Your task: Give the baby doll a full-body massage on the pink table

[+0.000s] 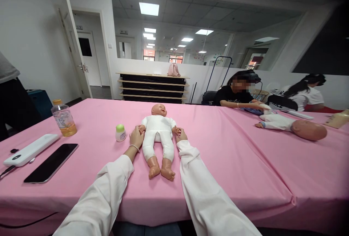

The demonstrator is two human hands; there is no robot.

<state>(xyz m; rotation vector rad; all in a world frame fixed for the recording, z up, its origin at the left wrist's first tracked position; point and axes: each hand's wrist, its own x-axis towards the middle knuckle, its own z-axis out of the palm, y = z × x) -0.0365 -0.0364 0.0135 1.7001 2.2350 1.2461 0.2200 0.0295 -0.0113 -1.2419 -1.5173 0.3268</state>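
A baby doll [158, 128] with a white cloth body lies on its back on the pink tablecloth [207, 148], its head away from me and its bare feet toward me. My left hand [136, 136], with a beaded bracelet at the wrist, is closed around the doll's hand on the left side. On the other side, my right hand [181, 135] grips the doll's other hand between thumb and fingers. Both doll arms lie beside its body. Just left of my left hand stands a small white jar [120, 133] with a green lid.
At the left are a drink bottle [64, 118], a white power bank [31, 150] with a cable, and a black phone [51, 163]. On the right, a person in black [231, 92] handles another doll [297, 127]. A second person sits beyond; someone stands far left.
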